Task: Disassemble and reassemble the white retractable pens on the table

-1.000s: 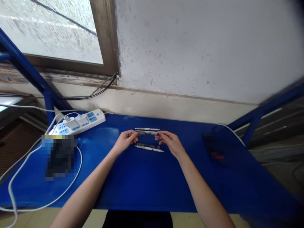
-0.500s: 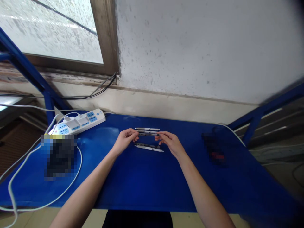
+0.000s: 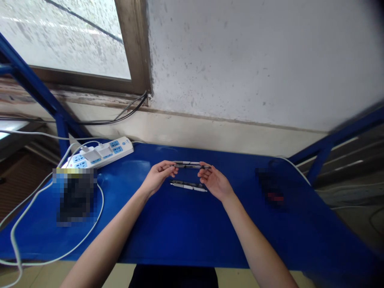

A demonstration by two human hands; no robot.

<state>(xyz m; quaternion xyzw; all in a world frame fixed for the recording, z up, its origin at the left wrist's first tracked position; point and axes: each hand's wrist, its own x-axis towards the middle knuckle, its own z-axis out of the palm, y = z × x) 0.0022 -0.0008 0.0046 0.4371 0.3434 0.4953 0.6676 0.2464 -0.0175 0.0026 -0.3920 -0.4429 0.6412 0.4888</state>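
Observation:
My left hand [image 3: 163, 174] is closed, thumb and fingers pinching the left end of a dark-and-clear pen [image 3: 189, 166]. At the pen's other end my right hand [image 3: 215, 180] has its fingers curled about the tip, the palm turned partly up. The pen lies level between the two hands. Just behind it, partly covered by it and by my fingertips, a white-and-black pen [image 3: 192, 163] lies crosswise on the table. Nearer to me, below the hands, a white-bodied pen [image 3: 189, 186] rests with a darker pen against its far side.
A blue table [image 3: 186, 232] stands against the wall. On its left are a white power strip [image 3: 121, 148] with chargers, a loose white cable [image 3: 102, 204] and a blurred-out dark object [image 3: 75, 196]. To the right lies a dark object with a red part [image 3: 270, 188].
The pen between my hands has moved slightly up and away from me, overlapping the pens behind. My right hand has turned, showing more palm. The front pens have stayed put.

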